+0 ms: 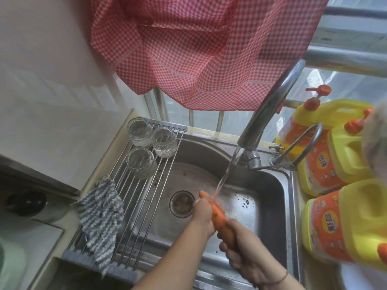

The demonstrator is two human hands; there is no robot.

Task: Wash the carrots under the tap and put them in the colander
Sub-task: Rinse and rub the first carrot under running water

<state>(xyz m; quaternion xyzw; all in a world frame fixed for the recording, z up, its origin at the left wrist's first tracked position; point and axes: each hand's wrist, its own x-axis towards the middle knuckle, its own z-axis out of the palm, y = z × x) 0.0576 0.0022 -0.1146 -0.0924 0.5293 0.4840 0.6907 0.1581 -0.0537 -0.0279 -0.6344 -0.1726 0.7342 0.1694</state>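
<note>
Rinsing one carrot (219, 218) over the sink (278, 197): long axis runs near-right to far-left, tip under the tap (268, 109) stream. Right hand (245, 254) fingers wrap the thick end; left hand (204, 214) fingers curl round its far half. Colander not visible.

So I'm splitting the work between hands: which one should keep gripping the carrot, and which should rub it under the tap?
Right hand grips: it wraps the carrot's thick lower end. Left hand rubs: it sits near the tip, beside the water stream.
</note>
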